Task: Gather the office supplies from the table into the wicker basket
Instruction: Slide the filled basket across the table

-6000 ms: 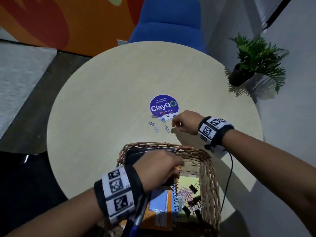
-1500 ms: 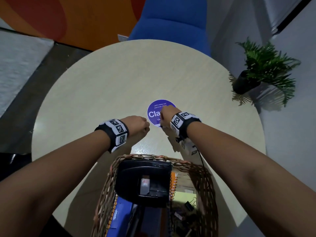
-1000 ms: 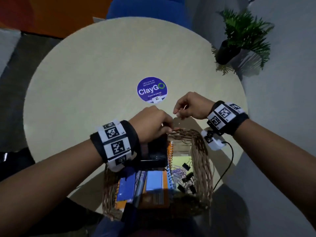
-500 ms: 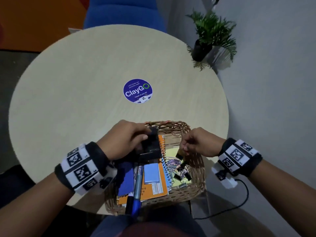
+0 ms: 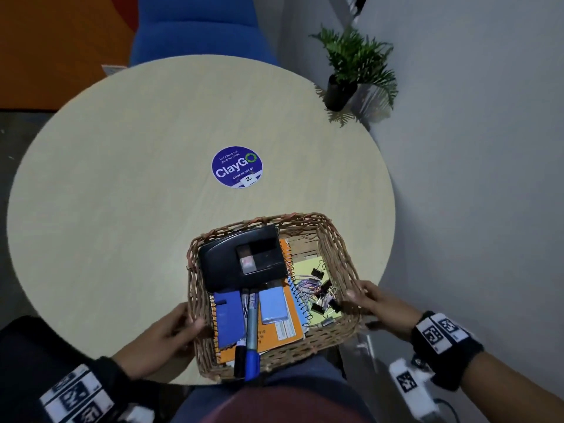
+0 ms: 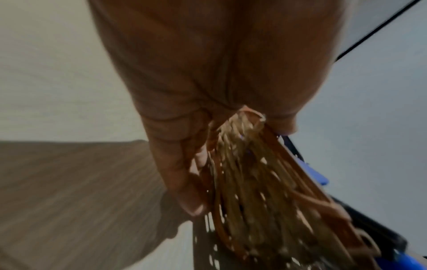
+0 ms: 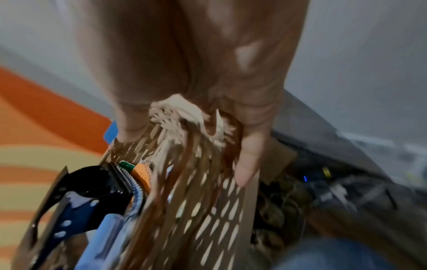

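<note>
Hiding fingers [image 5: 171,337] behind wicker basket [image 5: 338,257].

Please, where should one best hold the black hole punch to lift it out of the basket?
Probably across the short width of the black hole punch, from above: it lies flat on top at the far end of the wicker basket, with walls close on three sides.

- The round pale wooden table [image 5: 122,209] carried a purple ClayGo sticker [image 5: 237,167] near its middle.
- The wicker basket [image 5: 335,248] sat at its near right edge, partly overhanging.
</note>
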Tool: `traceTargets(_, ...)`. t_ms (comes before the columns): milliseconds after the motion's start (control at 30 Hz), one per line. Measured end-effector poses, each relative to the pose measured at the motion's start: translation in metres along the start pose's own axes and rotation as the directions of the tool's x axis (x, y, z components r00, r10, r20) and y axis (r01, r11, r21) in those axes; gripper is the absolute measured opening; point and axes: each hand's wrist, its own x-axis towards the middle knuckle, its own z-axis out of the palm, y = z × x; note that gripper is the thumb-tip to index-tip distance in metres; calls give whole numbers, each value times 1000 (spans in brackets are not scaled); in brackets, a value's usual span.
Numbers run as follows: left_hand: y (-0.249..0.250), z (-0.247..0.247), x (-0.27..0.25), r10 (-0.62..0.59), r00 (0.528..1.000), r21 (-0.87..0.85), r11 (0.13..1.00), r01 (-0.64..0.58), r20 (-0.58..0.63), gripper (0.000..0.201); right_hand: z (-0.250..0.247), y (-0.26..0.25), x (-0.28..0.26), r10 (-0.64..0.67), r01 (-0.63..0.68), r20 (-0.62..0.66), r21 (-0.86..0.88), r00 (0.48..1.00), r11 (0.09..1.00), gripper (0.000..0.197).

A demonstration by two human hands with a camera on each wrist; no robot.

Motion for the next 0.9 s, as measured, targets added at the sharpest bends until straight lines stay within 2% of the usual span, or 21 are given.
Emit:
traceTargets(33, 0, 5, 0, -12, 999, -6, 1000, 12, 38, 89, 8, 10, 1, 46, -49, 28, 109, 999, 993, 87)
traceTargets(100, 6, 13, 1, -32, 996, -40, 999, 36, 87, 80, 25, 20, -2, 49, -56, 28, 328, 998, 943, 70)
traceTargets(167, 8, 16, 3, -68, 993, -70, 995, 76, 100, 73, 40, 21, -8, 33, -18, -20, 506, 999, 862, 50)
traceTargets(233, 5, 13, 6, -80, 990, -25, 996, 83, 112, 76, 54, 21, -12, 35, 13, -59, 663, 998, 748, 36)
traceTargets(300, 1, 8, 9, -83, 984, 28, 996, 80, 156, 84, 62, 19, -15, 38, 36, -81, 749, 996, 662, 24)
traceTargets(400, 6, -3, 10, -63, 971, 149, 988, 28, 232, 87, 63, 11, -11, 85, 48, -134, 762, 987, 646, 12)
traceTargets(467, 15, -18, 14, -37, 990, 190, 982, 11, 133, 87, 57, 2, -3, 108, 65, -175, 764, 979, 642, 12)
traceTargets(533, 25, -39, 21, 15, 997, 212, 977, 1, -76, 82, 50, -8, 9, 116, 90, -212, 762, 970, 641, 14)
traceTargets(633, 41, -62, 26, 71, 952, 128, 991, -34, -297, 73, 41, -33, 26, 115, 110, -242, 747, 963, 655, 7)
traceTargets(767, 55, -65, 23, 66, 935, 24, 998, -61, -348, 68, 34, -66, 45, 69, 119, -233, 702, 970, 702, 12)
traceTargets(900, 45, -62, 25, 24, 932, 7, 1000, -23, -361, 65, 36, -92, 67, 37, 150, -266, 647, 963, 748, 14)
